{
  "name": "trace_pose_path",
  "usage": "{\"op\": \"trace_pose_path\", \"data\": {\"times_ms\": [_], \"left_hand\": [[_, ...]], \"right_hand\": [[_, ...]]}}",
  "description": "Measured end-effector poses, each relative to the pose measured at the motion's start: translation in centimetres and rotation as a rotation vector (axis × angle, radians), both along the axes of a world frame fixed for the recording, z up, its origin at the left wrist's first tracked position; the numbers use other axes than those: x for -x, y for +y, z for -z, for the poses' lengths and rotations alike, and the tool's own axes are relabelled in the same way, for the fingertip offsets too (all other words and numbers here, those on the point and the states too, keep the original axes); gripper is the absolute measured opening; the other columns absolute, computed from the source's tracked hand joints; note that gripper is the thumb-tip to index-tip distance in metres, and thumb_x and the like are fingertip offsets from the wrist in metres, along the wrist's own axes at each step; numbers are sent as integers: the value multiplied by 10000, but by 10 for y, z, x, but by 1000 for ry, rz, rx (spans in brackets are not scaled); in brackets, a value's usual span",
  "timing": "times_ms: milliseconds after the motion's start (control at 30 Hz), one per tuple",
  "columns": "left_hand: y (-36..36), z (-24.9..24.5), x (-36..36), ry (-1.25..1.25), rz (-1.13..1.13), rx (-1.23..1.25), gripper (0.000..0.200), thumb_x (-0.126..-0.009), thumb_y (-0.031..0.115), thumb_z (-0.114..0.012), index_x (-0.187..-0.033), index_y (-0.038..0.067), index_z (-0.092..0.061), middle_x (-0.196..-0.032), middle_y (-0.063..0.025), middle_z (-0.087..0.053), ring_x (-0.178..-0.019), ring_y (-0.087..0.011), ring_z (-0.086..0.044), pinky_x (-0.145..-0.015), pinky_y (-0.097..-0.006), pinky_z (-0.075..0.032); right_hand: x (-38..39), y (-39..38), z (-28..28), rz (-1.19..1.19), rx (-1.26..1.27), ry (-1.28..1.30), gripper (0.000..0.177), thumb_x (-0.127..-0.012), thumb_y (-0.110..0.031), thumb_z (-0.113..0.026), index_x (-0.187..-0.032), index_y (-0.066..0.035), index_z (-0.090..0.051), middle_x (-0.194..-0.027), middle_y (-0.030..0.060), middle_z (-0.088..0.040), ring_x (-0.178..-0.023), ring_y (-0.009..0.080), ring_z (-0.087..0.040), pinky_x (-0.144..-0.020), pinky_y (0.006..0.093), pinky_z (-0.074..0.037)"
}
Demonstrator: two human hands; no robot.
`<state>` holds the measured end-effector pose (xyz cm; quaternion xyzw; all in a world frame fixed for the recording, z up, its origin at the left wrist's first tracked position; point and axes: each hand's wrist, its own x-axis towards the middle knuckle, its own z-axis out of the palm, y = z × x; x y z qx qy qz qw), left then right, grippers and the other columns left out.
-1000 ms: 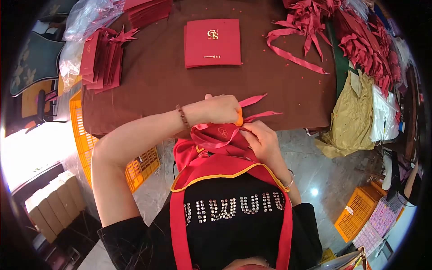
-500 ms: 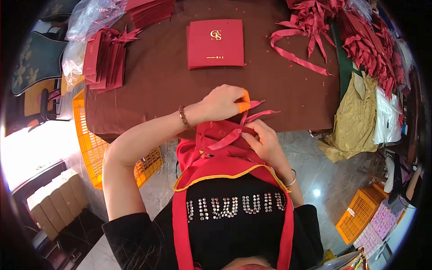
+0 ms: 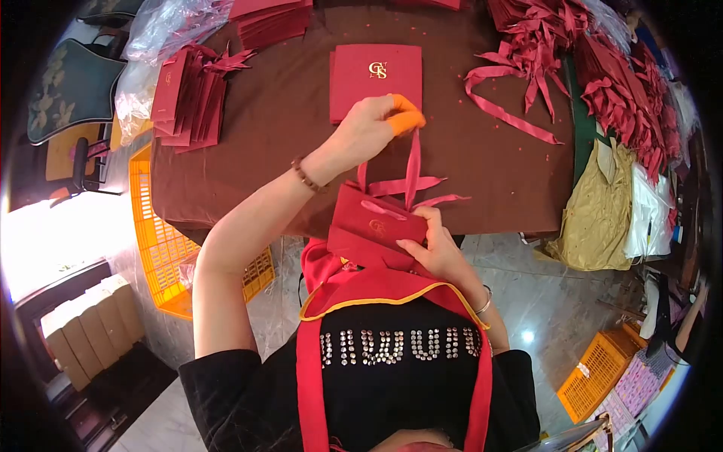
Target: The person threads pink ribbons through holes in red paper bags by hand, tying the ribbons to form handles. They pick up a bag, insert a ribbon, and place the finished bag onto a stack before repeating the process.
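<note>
A small red paper gift bag point(image 3: 361, 233) with faint gold lettering is held over my lap, at the front edge of the table. Orange covers wrap fingers of my left hand point(image 3: 369, 129), which pinches the bag's red ribbon point(image 3: 413, 169) and draws it upward taut. At the bag's right side, my right hand point(image 3: 431, 245) grips its edge between thumb and fingers. Loose ribbon tails stick out to the right near the bag's top. Beyond my left hand lies a short stack of flat red bags point(image 3: 350, 68) with a gold logo, partly covered by that hand.
Brown cloth point(image 3: 263, 151) covers the table. Red bags point(image 3: 188, 105) stand bunched at the left, more bags point(image 3: 273, 24) lie behind. Red ribbons point(image 3: 527, 68) heap at the back right. An orange crate point(image 3: 162, 264) stands on the floor at the left, another crate point(image 3: 595, 369) at the right.
My left hand has risen away from the bag, pulling the ribbon up into a taut loop. The bag has tipped up so its front shows, with my right hand still on it.
</note>
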<state>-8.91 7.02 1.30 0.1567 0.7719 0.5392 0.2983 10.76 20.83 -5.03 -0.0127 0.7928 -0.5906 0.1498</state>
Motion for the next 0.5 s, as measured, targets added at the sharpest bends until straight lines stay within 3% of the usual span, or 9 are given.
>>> {"op": "trace_pose_path", "data": {"times_ms": [67, 100, 133, 233, 300, 367, 500], "left_hand": [[-12, 0, 1, 482, -42, -156, 242, -863, 59, -539, -1089, 32, -620, -1047, -75, -643, -996, -173, -571, -877, -273, -434], [-25, -4, 6, 563, -53, -172, 325, -881, 25, -508, -1200, 43, -564, -1185, -48, -592, -1121, -165, -505, -986, -278, -362], [-34, -13, 3, 392, -159, -213, 357, -867, 10, -521, -1220, 52, -553, -1141, -50, -606, -1071, -143, -517, -951, -266, -384], [-62, -5, -9, 264, -197, -221, 368, -932, 112, -485, -1295, 49, -487, -1113, -5, -586, -992, -60, -507, -844, -224, -403], [-78, 14, -33, -179, -81, -305, 473, -934, 220, -522, -1351, 34, -403, -1111, -18, -581, -997, -77, -508, -848, -233, -399], [-86, 17, -52, -395, -20, -415, 606, -877, 212, -617, -1376, 6, -342, -1154, -73, -570, -1058, -127, -516, -926, -281, -408], [-93, 6, -66, -363, -183, -381, 430, -864, 11, -549, -1283, -16, -459, -1141, -96, -598, -1044, -156, -556, -932, -291, -428]], "right_hand": [[-5, 4, 22, 51, 115, -21, 556, -824, -28, -634, -1237, -51, -263, -1079, 176, -539, -974, 200, -582, -789, 316, -495], [-6, 6, 27, 105, 231, -41, 582, -822, 15, -620, -1252, -59, -234, -1153, 171, -499, -1025, 199, -557, -825, 318, -493], [-4, 7, 19, 110, 229, -42, 582, -822, 15, -620, -1252, -59, -234, -1153, 171, -499, -1025, 199, -557, -825, 318, -493], [7, 9, 1, 346, 586, -37, 625, -809, 103, -571, -1272, -87, -197, -1204, 175, -449, -1083, 210, -520, -886, 338, -476], [14, 10, -4, 413, 648, -23, 631, -805, 108, -571, -1274, -90, -198, -1209, 175, -447, -1085, 213, -520, -893, 340, -474], [22, 11, -4, 481, 693, 20, 648, -798, 121, -565, -1286, -94, -196, -1232, 177, -435, -1104, 229, -509, -918, 358, -462], [32, -1, -5, 446, 627, 83, 707, -798, 121, -558, -1335, -109, -160, -1270, 184, -404, -1156, 243, -471, -960, 393, -429]]}}
